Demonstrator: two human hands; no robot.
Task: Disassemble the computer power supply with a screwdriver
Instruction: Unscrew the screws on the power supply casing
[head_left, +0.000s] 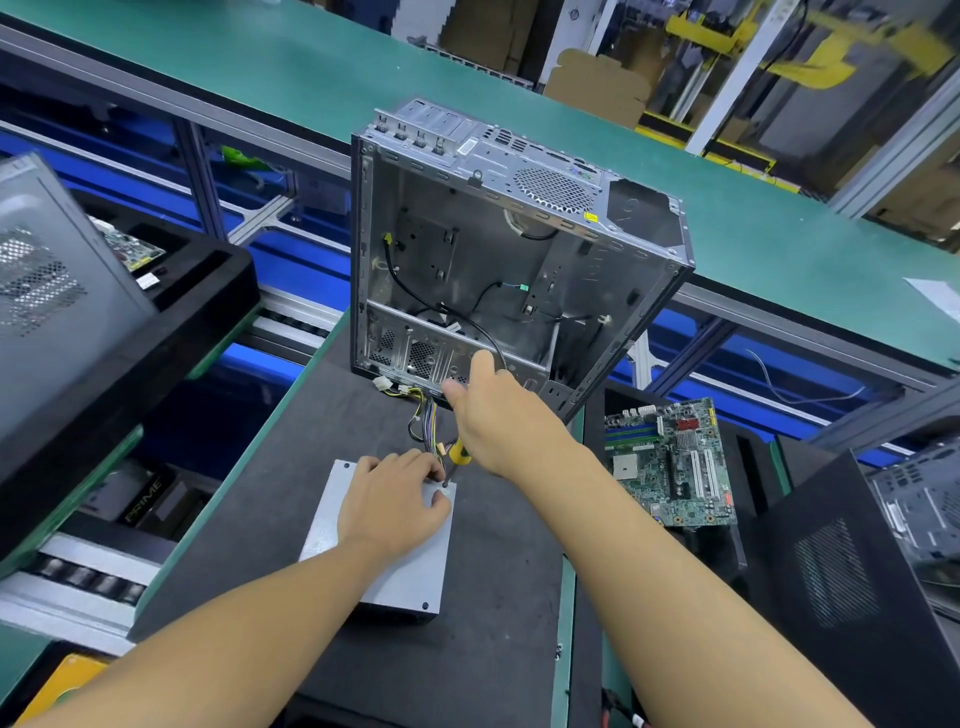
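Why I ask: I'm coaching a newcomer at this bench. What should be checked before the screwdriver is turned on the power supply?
1. Power supply lies flat on the black mat: ok.
2. Left hand rests on its lid to steady it: ok.
3. Right hand grips the yellow-handled screwdriver: ok.
4. Tip seated in a screw at the lid's far corner: cannot tell, the left fingers hide it.
5. Left fingers kept away from the tip: not ok, they sit right at it.
6. Cable bundle clear of the tool: not ok, it runs close beside the handle.
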